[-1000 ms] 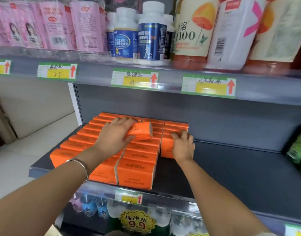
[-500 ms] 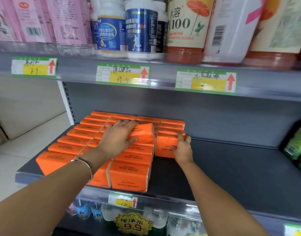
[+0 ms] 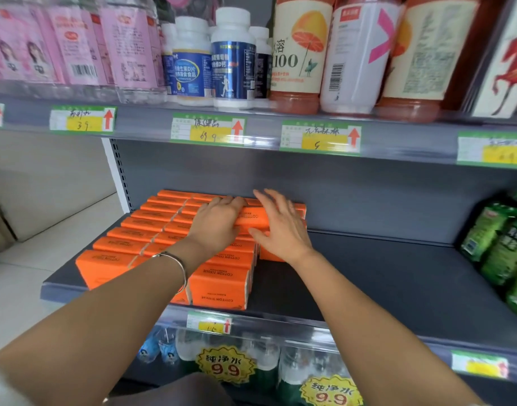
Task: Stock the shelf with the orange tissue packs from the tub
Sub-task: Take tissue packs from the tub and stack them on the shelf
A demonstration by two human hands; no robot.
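- My left hand (image 3: 216, 224) lies on the top orange tissue pack (image 3: 252, 219); its fingers (image 3: 233, 202) are close together and bent over the pack's far edge, holding it
- My right hand (image 3: 283, 230) is palm down over the right end of the same pack, fingers (image 3: 269, 197) straight and fanned apart, thumb against the pack's near side
- That pack sits on top of the stocked orange packs (image 3: 151, 227), which fill the left part of the grey shelf (image 3: 368, 276) in rows running front to back
- The front pack (image 3: 219, 288) reads "COTTON TISSUE", upside down to me
- A thin bracelet (image 3: 178, 262) circles my left wrist
- Price tags on the upper rail carry handwriting: "3 9" (image 3: 81, 120), "69 9" (image 3: 207, 131) and "5" (image 3: 320, 137), each with a red arrow
- Above stand pink packets (image 3: 75, 45), white bottles with blue labels (image 3: 232, 63) and a juice bottle marked "100" (image 3: 301, 51)
- Green packets (image 3: 500, 238) sit at the shelf's right end, well apart from the orange rows
- Below, yellow star signs (image 3: 225, 366) read "纯净水 9.9" in front of water bottles (image 3: 190, 344)
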